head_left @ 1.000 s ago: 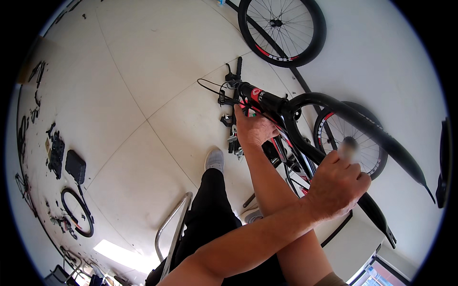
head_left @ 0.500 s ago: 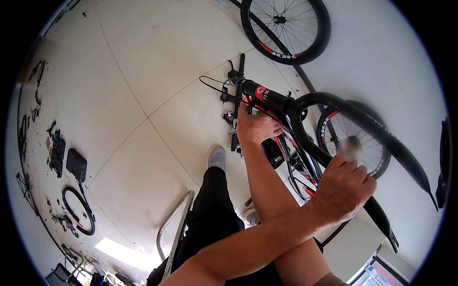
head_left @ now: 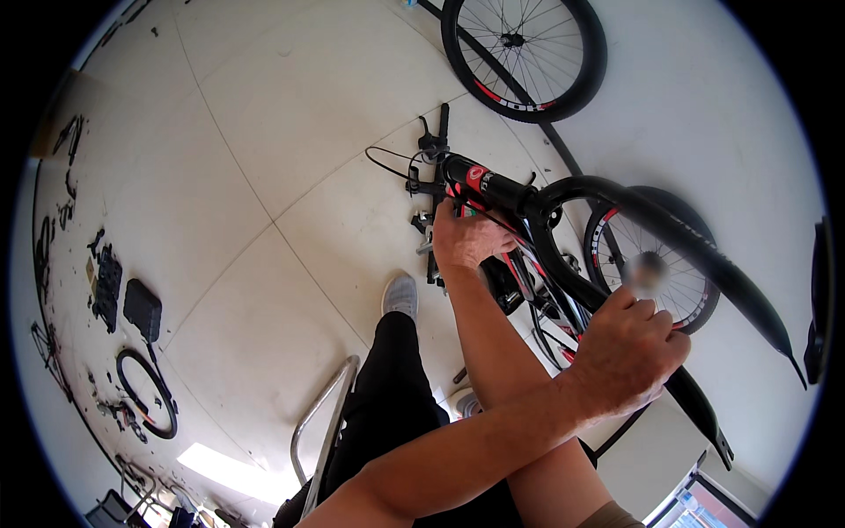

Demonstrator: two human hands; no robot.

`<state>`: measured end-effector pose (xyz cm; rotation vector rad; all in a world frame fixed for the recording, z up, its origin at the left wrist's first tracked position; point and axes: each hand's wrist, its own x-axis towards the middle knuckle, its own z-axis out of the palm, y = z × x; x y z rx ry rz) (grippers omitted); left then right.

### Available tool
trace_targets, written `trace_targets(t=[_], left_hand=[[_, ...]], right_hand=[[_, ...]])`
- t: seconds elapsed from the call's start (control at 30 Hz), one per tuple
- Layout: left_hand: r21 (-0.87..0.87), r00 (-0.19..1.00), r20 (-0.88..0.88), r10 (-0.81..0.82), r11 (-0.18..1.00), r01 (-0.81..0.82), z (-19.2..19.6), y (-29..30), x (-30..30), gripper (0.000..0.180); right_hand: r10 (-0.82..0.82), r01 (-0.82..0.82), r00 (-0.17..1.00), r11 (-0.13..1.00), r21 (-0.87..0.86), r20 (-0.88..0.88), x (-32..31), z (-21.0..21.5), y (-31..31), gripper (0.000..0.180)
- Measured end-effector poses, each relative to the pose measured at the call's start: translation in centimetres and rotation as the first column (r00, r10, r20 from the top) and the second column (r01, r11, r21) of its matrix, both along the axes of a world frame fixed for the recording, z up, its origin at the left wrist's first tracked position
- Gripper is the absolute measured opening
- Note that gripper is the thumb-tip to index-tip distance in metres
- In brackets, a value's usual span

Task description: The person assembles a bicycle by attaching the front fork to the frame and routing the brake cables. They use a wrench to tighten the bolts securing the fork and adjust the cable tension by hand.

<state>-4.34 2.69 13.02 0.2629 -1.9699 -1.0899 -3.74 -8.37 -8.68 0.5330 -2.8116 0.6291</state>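
Note:
My forearms are crossed, the left one on top. At the right, my left hand (head_left: 623, 354) is closed round one leg of a glossy black bicycle fork (head_left: 591, 187). The fork sits at the end of a black and red bicycle frame (head_left: 491, 181). Nearer the middle, my right hand (head_left: 468, 239) is closed on the frame just behind its head tube; some fingers are hidden beneath it. A handlebar (head_left: 441, 132) with a brake lever and looping black cables lies beyond that hand. A blurred patch covers what is just above my left fist.
One bicycle wheel (head_left: 595, 55) leans on the wall at the top; another wheel (head_left: 704, 231) stands behind the fork. A bent metal tube (head_left: 324, 407) is beside my leg. Along the left lie a black case (head_left: 143, 310), a tyre (head_left: 132, 370) and scattered parts on the tiled floor.
The frame and fork have shifted very slightly left in the view. Both hands keep their grips, with hardly any other movement.

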Motion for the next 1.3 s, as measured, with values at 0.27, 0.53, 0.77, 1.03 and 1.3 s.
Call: trace_targets(t=[0.27, 0.53, 0.77, 1.03, 1.3], left_hand=[[0.006, 0.999, 0.024, -0.046, 0.999, 0.046, 0.0, 0.0, 0.1, 0.024], [0.008, 0.992, 0.078, -0.098, 0.995, 0.098, 0.2, -0.3, 0.4, 0.030], [0.010, 0.986, 0.102, -0.130, 0.991, 0.130, 0.4, -0.7, 0.6, 0.031], [0.029, 0.992, 0.075, -0.103, 0.994, 0.101, 0.2, -0.5, 0.5, 0.027], [0.015, 1.000, 0.026, -0.013, 1.000, 0.013, 0.0, 0.1, 0.0, 0.017]], right_hand=[[0.014, -0.013, 1.000, 1.000, 0.016, -0.024, -0.1, -0.4, 0.2, 0.064], [0.033, -0.033, 0.999, 0.999, -0.022, 0.006, -0.1, 0.0, 0.1, 0.063], [0.042, -0.043, 0.995, 0.999, -0.016, -0.094, -0.2, -0.7, 0.2, 0.059], [0.036, -0.034, 0.998, 0.999, 0.038, -0.054, 0.0, 0.1, 0.2, 0.065], [0.045, -0.044, 0.998, 0.998, 0.036, -0.042, -0.1, 0.3, 0.6, 0.062]])
